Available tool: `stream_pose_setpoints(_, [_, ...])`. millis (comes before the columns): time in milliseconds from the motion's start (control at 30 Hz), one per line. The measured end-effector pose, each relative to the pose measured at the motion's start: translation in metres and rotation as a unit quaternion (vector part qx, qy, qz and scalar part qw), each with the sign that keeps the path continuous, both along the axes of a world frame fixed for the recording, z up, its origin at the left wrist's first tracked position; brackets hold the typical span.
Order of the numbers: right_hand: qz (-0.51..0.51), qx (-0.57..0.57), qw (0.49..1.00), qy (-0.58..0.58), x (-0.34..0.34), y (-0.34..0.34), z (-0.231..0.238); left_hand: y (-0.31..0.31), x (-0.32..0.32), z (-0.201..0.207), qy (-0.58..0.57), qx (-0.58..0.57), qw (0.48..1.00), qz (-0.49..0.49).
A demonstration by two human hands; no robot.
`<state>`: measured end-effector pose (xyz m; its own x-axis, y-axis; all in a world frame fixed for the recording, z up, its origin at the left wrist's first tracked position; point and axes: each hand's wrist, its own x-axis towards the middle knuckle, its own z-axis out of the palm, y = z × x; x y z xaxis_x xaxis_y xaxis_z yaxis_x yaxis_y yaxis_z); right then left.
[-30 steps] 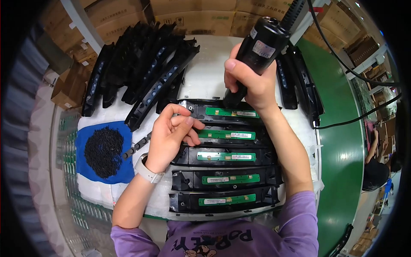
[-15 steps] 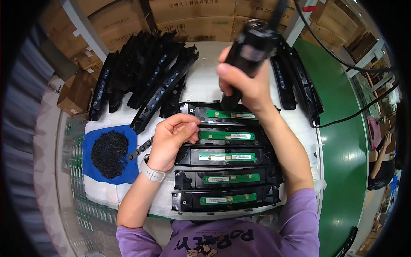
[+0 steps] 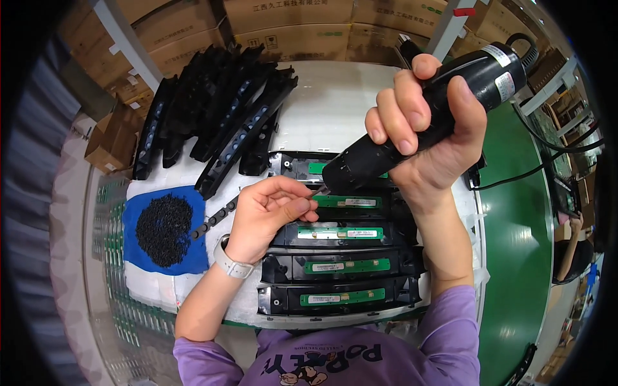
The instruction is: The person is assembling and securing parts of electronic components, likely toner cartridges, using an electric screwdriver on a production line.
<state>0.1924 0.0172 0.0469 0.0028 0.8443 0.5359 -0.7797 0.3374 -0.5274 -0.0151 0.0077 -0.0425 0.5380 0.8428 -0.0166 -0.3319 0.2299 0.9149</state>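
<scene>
My right hand [image 3: 431, 132] is wrapped round a black corded electric screwdriver [image 3: 486, 77], tilted with its bit end down to the left. Just left of that tip, my left hand [image 3: 273, 209] has thumb and forefinger pinched together; whatever they hold is too small to make out. Both are over the upper trays in a column of several long black plastic housings [image 3: 280, 269]. Each carries a green circuit board [image 3: 347, 265] with a pale label. The screwdriver covers part of the top board [image 3: 315, 168]; my left fingers overlap the left end of the second.
Left of the housings, a heap of tiny black parts [image 3: 164, 230] lies on a blue cloth [image 3: 136, 257]. Beside it is a dark knobbed strip [image 3: 215, 217]. More black housings [image 3: 238, 138] are piled at the back left. A cable [image 3: 515, 179] crosses the green surface at right.
The screwdriver has come down and swung round, its bit end now lower left near my left fingers. My right hand has moved right; my left hand has shifted slightly right and down.
</scene>
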Motion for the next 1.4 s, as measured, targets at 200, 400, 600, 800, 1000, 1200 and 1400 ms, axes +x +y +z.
stream_pose_setpoints(200, [0.012,0.003,1.0,-0.001,-0.003,-0.001,-0.001,0.001,0.0,-0.002,-0.013,-0.005,1.0,0.011])
stream_pose_setpoints(400, [0.008,-0.001,1.0,-0.019,-0.008,-0.003,-0.002,0.0,0.001,-0.003,0.011,0.045,0.998,0.035])
stream_pose_setpoints(600, [-0.066,-0.05,0.996,0.015,-0.019,-0.005,0.001,0.003,-0.003,-0.005,-0.074,-0.044,0.995,0.048])
stream_pose_setpoints(800, [-0.04,-0.043,0.998,-0.03,-0.018,-0.006,0.004,0.0,-0.004,0.011,0.032,0.029,0.998,0.043])
stream_pose_setpoints(1000, [-0.003,-0.031,0.999,0.016,-0.017,-0.005,0.002,-0.002,-0.01,0.016,0.012,0.011,1.0,-0.012])
stream_pose_setpoints(1200, [-0.102,-0.024,0.98,-0.167,-0.02,0.015,-0.019,-0.016,-0.064,0.035,0.379,0.389,0.808,0.227])
stream_pose_setpoints(1400, [-0.143,-0.002,0.945,-0.295,-0.033,0.038,-0.033,-0.035,-0.166,0.013,0.727,0.348,0.504,0.31])
